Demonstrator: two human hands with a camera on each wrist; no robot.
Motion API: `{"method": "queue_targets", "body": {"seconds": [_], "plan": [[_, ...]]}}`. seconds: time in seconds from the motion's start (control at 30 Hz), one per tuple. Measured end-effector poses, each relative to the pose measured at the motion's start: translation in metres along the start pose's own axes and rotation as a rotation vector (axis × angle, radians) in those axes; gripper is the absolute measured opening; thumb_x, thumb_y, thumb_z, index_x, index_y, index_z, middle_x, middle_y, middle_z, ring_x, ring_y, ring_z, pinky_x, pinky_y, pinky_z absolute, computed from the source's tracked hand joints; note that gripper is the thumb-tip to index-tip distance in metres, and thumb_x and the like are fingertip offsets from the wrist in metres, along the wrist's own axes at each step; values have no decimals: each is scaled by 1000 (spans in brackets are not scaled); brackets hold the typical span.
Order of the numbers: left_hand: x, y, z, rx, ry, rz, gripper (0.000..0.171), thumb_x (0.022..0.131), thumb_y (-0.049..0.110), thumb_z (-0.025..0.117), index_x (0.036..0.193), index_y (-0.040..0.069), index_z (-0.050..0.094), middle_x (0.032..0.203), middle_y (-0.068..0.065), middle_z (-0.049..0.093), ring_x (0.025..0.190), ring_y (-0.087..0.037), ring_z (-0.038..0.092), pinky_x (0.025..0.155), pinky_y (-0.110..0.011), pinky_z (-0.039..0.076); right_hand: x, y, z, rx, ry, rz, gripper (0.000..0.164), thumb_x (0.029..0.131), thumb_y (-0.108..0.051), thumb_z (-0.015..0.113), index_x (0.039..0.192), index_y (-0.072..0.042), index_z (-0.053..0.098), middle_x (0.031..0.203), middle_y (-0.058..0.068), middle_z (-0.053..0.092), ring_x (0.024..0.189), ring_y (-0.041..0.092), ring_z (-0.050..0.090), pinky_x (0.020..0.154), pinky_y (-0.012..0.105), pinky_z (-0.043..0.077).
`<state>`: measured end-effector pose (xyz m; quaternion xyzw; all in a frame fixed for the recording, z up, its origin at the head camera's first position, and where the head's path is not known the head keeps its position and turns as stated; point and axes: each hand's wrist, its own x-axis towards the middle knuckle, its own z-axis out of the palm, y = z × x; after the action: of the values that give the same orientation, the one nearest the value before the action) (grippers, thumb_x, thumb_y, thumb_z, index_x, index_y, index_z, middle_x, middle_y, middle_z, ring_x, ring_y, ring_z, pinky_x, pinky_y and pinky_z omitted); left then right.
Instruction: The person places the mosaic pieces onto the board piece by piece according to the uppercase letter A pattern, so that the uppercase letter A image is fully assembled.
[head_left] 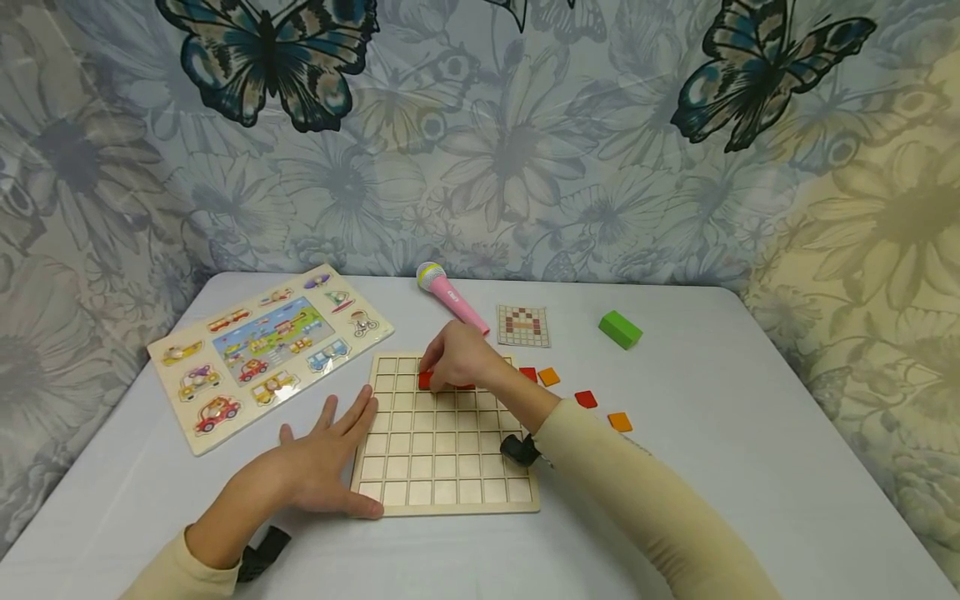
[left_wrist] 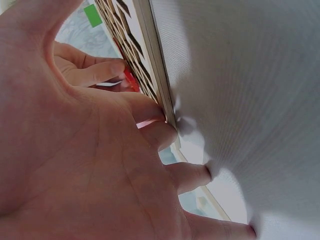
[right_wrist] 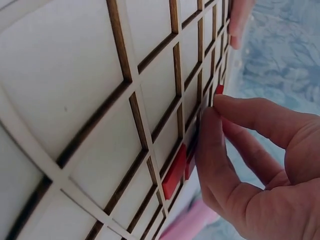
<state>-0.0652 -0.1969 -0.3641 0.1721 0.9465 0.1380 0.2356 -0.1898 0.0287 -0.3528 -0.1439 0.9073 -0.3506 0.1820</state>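
Observation:
A pale wooden grid board (head_left: 442,467) lies flat on the white table. My right hand (head_left: 463,357) reaches over its upper rows and pinches a small red tile (head_left: 425,381) between thumb and fingers, at a cell in the upper left part. More red shows in the same row behind that hand; in the right wrist view a red tile (right_wrist: 174,172) sits in a cell and stands above the slats. My left hand (head_left: 326,467) has its fingers spread, resting along the board's left edge with the thumb at the lower left corner.
Loose red (head_left: 586,400) and orange tiles (head_left: 619,422) lie right of the board. Behind it are a patterned grid card (head_left: 522,326), a pink toy microphone (head_left: 456,300) and a green block (head_left: 620,330). A vehicle picture puzzle (head_left: 273,337) lies at the left.

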Motion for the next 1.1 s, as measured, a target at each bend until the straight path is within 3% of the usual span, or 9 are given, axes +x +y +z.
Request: {"method": "queue_targets", "body": {"seconds": [1.1], "plan": [[-2, 2, 0, 3, 1, -5, 142, 68, 75, 83, 168, 7, 9, 177, -9, -5, 156, -58, 4, 92, -97, 11, 1, -6, 7, -196, 15, -89, 23, 67, 5, 86, 82, -12, 83, 69, -6, 71, 73, 11, 58, 61, 21, 47]]}}
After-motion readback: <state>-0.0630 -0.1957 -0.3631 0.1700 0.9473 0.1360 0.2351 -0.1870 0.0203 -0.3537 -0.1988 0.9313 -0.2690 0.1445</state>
